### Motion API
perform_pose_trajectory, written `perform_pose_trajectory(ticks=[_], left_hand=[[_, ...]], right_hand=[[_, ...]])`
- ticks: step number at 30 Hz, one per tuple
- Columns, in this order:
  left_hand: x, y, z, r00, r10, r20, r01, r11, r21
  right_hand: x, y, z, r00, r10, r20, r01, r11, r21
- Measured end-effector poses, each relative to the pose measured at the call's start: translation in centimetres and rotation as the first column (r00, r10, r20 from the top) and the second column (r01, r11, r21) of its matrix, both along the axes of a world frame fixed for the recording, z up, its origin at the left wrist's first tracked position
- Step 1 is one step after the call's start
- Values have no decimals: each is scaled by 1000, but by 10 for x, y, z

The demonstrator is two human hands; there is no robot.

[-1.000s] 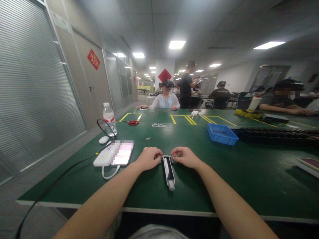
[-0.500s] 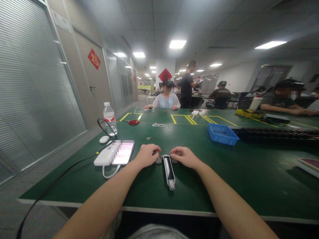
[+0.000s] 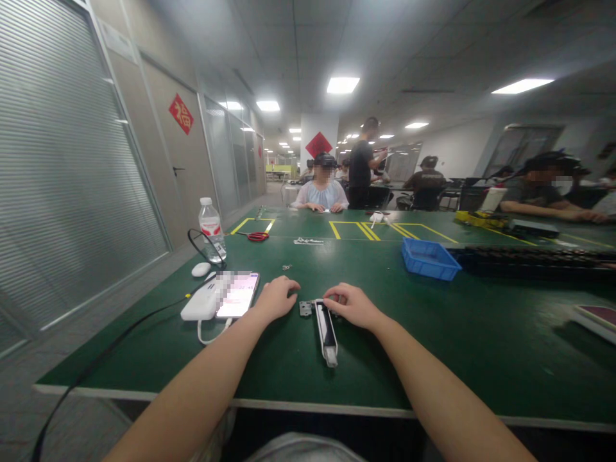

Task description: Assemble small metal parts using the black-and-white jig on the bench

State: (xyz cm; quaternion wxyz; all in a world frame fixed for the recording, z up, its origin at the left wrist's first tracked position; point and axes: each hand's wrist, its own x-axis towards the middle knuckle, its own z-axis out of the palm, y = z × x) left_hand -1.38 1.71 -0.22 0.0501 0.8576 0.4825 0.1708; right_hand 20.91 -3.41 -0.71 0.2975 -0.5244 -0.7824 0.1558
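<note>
A long narrow grey part (image 3: 326, 330) with a dark middle lies lengthwise on the green table (image 3: 433, 333) in front of me. A small grey metal bracket (image 3: 305, 308) sticks out at its far left end. My right hand (image 3: 351, 305) rests curled at the part's far end, fingertips touching it. My left hand (image 3: 275, 298) lies on the table just left of the bracket, fingers loosely curled, a little apart from it; I cannot make out anything in it.
A phone (image 3: 237, 294) on a white power bank (image 3: 199, 306) with cables lies to the left, a water bottle (image 3: 211, 229) and red scissors (image 3: 257, 237) behind. A blue bin (image 3: 428, 258) stands right of centre. Other people sit at the far side and right.
My left hand has drawn back to the left off the part's end, and the small metal bracket now shows uncovered. My right hand has stayed at the part's far end.
</note>
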Motion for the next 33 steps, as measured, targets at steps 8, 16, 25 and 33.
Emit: perform_pose_trajectory(ticks=[8,16,25,33], left_hand=[[3,-4,0,998,-48,-42,48,999,15],[5,-9,8,993,-114,22,113,992,56],[7,-11,9,954,-252,162,237,966,103],[5,-11,10,939,-264,220,254,964,73]], right_hand=[[-8,-2,-1,994,-95,56,95,995,9],[-9,-3,2,993,-104,51,104,995,-8],[-7,0,-4,996,-81,26,81,997,0],[-6,0,-3,997,-72,29,72,997,3]])
